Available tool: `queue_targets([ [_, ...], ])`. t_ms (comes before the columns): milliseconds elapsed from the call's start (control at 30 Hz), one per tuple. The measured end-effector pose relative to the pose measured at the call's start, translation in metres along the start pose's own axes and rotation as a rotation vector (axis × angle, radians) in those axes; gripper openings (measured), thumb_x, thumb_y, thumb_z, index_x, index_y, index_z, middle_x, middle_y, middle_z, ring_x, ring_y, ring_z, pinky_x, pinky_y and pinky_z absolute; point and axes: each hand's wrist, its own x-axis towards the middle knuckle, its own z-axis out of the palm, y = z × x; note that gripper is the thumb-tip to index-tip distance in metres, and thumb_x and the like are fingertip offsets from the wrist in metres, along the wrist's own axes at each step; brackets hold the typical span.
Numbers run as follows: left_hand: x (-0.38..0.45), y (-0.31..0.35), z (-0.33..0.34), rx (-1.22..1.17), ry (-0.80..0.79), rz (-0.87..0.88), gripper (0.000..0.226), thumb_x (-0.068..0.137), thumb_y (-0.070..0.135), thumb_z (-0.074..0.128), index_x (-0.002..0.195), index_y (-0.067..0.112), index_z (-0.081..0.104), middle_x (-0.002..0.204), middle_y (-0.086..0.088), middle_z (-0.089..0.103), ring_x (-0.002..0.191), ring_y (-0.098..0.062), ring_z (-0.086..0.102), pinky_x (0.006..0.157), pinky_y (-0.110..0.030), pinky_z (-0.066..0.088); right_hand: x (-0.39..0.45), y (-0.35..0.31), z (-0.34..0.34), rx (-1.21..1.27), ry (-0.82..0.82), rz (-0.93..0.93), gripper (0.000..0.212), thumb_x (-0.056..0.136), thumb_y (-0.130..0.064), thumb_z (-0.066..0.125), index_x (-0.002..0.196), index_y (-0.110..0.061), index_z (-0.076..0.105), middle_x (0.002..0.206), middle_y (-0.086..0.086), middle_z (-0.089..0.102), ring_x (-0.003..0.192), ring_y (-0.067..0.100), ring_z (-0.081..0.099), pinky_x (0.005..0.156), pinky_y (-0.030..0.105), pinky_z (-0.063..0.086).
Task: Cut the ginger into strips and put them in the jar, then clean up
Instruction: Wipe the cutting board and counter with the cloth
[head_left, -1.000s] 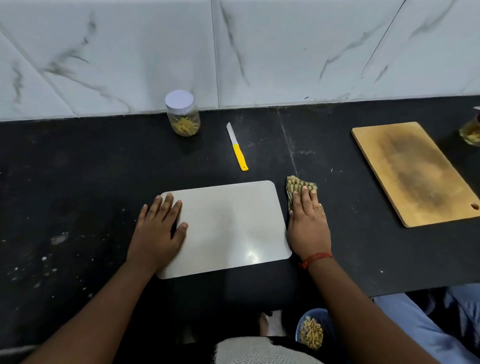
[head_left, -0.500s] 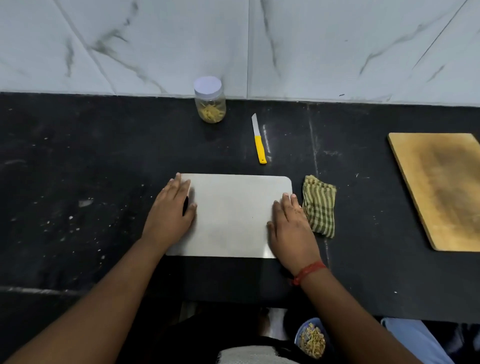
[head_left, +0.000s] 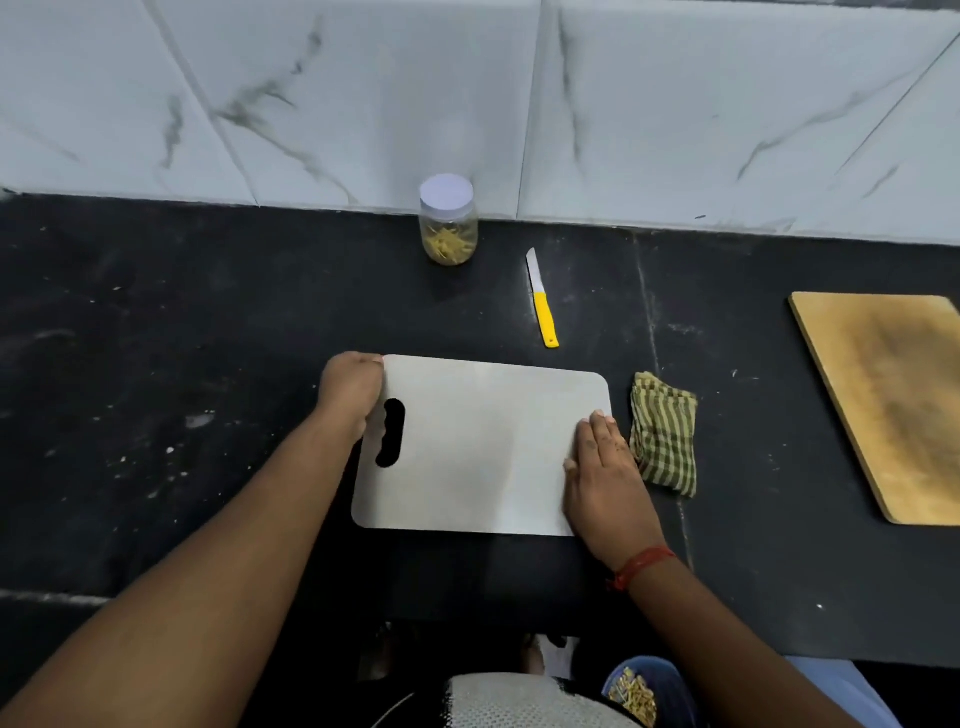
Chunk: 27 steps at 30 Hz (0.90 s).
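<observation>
The left hand (head_left: 349, 387) curls round the far-left edge of the flat white plastic cutting board (head_left: 483, 447) on the black counter (head_left: 156, 364) — the right hand (head_left: 605, 473) lies flat on its right edge, fingers straight. The clear lidded jar (head_left: 448, 221) of ginger strips stands well beyond both, by the wall.

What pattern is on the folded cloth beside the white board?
The folded cloth has a green and cream check with stripes, seen in the head view.

Wooden board (head_left: 891, 402) far right on black counter (head_left: 156, 389).
</observation>
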Motion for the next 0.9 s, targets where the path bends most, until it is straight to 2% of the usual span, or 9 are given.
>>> queue_targets([
  [100, 0.001, 0.0, -0.001, -0.067, 0.003, -0.011, 0.016, 0.096, 0.013, 0.05, 0.087, 0.014, 0.064, 0.088, -0.004, 0.067, 0.08, -0.022, 0.06, 0.067, -0.033, 0.049, 0.0, -0.001, -0.005, 0.054, 0.016, 0.007, 0.053, 0.099, -0.027, 0.029, 0.144, 0.0, 0.04, 0.153, 0.019, 0.033, 0.146, 0.029, 0.025, 0.12, 0.035, 0.015],
  [200, -0.001, -0.005, 0.003, -0.122, 0.007, -0.027, 0.013, 0.1, 0.014, 0.045, 0.093, 0.014, 0.056, 0.086, -0.007, 0.057, 0.074, -0.02, 0.051, 0.051, -0.029, 0.042, 0.003, -0.004, -0.007, 0.165, 0.022, 0.044, 0.046, 0.1, -0.022, 0.043, 0.143, -0.004, 0.042, 0.156, 0.013, 0.031, 0.148, 0.024, 0.018, 0.12, 0.029, 0.01],
  [267, -0.005, -0.006, 0.005, -0.233, -0.015, -0.077, 0.013, 0.101, 0.012, 0.043, 0.093, 0.013, 0.053, 0.085, -0.009, 0.056, 0.069, -0.02, 0.052, 0.044, -0.025, 0.04, 0.007, -0.005, -0.008, 0.266, 0.048, 0.107, 0.043, 0.099, -0.022, 0.047, 0.14, -0.006, 0.045, 0.157, 0.01, 0.03, 0.149, 0.022, 0.016, 0.12, 0.029, 0.012],
  [367, -0.001, -0.007, -0.012, -0.298, 0.008, -0.089, 0.015, 0.102, 0.012, 0.044, 0.092, 0.012, 0.055, 0.087, -0.009, 0.059, 0.072, -0.021, 0.056, 0.047, -0.027, 0.045, 0.02, -0.019, -0.014, 0.435, 0.108, 0.214, 0.039, 0.098, -0.021, 0.05, 0.134, -0.008, 0.047, 0.151, 0.011, 0.037, 0.143, 0.024, 0.029, 0.117, 0.035, 0.025],
  [433, 0.003, -0.008, -0.029, -0.307, 0.053, -0.089, 0.015, 0.103, 0.014, 0.046, 0.093, 0.012, 0.058, 0.086, -0.006, 0.061, 0.073, -0.02, 0.058, 0.053, -0.03, 0.05, 0.034, -0.028, -0.022, 0.499, 0.14, 0.256, 0.034, 0.096, -0.022, 0.051, 0.128, -0.009, 0.051, 0.134, 0.01, 0.052, 0.127, 0.026, 0.047, 0.106, 0.036, 0.038],
  [533, 0.012, -0.016, -0.068, -0.372, 0.138, -0.095, 0.02, 0.101, 0.013, 0.047, 0.085, 0.015, 0.059, 0.084, -0.003, 0.064, 0.074, -0.019, 0.062, 0.061, -0.034, 0.054, 0.061, -0.053, -0.032, 0.511, 0.065, 0.271, 0.028, 0.094, -0.017, 0.055, 0.12, -0.009, 0.059, 0.119, 0.009, 0.061, 0.112, 0.027, 0.056, 0.09, 0.03, 0.04],
  [700, 0.027, -0.037, -0.139, -0.452, 0.355, -0.076, 0.028, 0.098, 0.005, 0.048, 0.074, 0.018, 0.051, 0.07, 0.001, 0.05, 0.062, -0.013, 0.046, 0.052, -0.028, 0.042, 0.106, -0.122, -0.031, 0.655, -0.102, 0.233, 0.018, 0.087, -0.008, 0.056, 0.1, -0.015, 0.066, 0.098, -0.002, 0.068, 0.095, 0.019, 0.062, 0.077, 0.025, 0.04],
  [767, 0.035, -0.044, -0.168, -0.391, 0.453, -0.06, 0.027, 0.097, 0.007, 0.051, 0.072, 0.018, 0.051, 0.069, 0.002, 0.048, 0.062, -0.013, 0.044, 0.05, -0.026, 0.039, 0.123, -0.155, -0.026, 0.651, -0.152, 0.167, 0.014, 0.086, -0.006, 0.056, 0.093, -0.017, 0.063, 0.091, -0.003, 0.066, 0.088, 0.018, 0.061, 0.073, 0.023, 0.039],
  [900, 0.046, -0.061, -0.227, -0.3, 0.577, -0.087, 0.023, 0.093, 0.009, 0.05, 0.074, 0.022, 0.053, 0.074, 0.0, 0.054, 0.062, -0.017, 0.047, 0.048, -0.03, 0.038, 0.156, -0.222, -0.011, 0.573, -0.225, 0.053, 0.011, 0.086, -0.004, 0.057, 0.094, -0.01, 0.062, 0.089, 0.0, 0.061, 0.084, 0.018, 0.055, 0.074, 0.023, 0.038],
])
